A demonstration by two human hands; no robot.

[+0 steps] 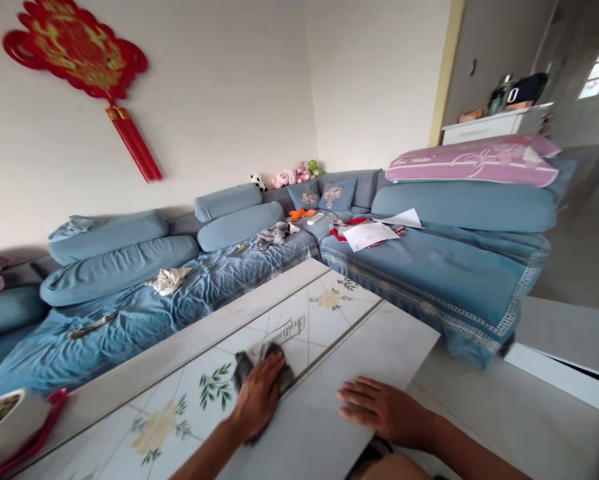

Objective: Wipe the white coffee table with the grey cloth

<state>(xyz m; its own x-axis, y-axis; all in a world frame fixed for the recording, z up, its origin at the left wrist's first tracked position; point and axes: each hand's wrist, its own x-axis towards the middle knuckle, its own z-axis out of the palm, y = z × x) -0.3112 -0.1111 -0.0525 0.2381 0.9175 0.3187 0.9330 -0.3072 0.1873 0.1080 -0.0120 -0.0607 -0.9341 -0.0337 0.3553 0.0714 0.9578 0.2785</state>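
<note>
My left hand presses a dark grey cloth against the top of a white table printed with flowers and lettering. The cloth is bunched, and its edges show on both sides of the hand; how the fingers grip it underneath is partly hidden. Toward the table's right front edge, my right hand lies flat with the fingers stretched out and holds nothing. Green printed leaves are just left of the cloth.
A potted plant beside a pink tray stands at the table's left end. Behind it runs a blue-covered corner sofa with bolsters, clothes and white papers. A white box-like piece is on the floor at right.
</note>
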